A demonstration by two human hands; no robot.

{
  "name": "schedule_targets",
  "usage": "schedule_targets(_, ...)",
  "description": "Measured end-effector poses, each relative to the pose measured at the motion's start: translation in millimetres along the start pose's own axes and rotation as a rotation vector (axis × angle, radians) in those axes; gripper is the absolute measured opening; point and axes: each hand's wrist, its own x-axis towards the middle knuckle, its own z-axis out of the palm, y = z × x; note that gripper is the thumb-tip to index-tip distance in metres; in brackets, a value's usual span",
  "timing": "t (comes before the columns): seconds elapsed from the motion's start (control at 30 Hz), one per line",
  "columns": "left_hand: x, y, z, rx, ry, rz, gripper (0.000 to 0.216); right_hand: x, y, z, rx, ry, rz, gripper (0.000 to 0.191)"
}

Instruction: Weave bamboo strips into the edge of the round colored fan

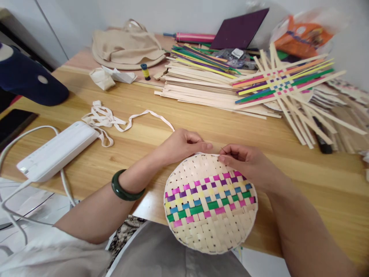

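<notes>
Left hand's [186, 144] grip pressing together beside the rim, pale tape [150, 112] running to it, right hand's [246, 163] grip pinching a round woven piece [207, 207] over the surface's [129, 150] near edge, plastic bag [302, 36] lying behind, contents hidden.

Wooden table [138, 148] under tape [104, 119], pale strips [190, 90]
</notes>
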Motion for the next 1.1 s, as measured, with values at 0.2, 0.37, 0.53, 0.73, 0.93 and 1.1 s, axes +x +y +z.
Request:
schedule_targets(0.2,0,-7,3,-0.137,-0.036,-0.132,0.032,0,0,1,-0.046,0.025,-0.004,0.025)
schedule_targets(0.37,1,-12,1,-0.171,-0.072,-0.229,0.030,2,1,3,-0.037,0.025,-0.028,0.027)
schedule_targets(0.53,0,-9,2,-0.199,-0.081,-0.183,0.027,0,0,4,-0.044,0.031,0.002,0.024)
schedule_targets(0.73,-3,-4,2,-0.127,-0.119,-0.186,0.030,1,1,3,-0.026,0.030,0.013,0.022)
schedule_targets(0.93,-3,-2,5,-0.181,-0.093,-0.258,0.023,2,1,4,-0.010,0.037,0.007,0.022)
schedule_targets(1.1,-3,-1,10,-0.160,-0.063,-0.244,0.021,1,2,5,-0.025,0.047,-0.011,0.022)
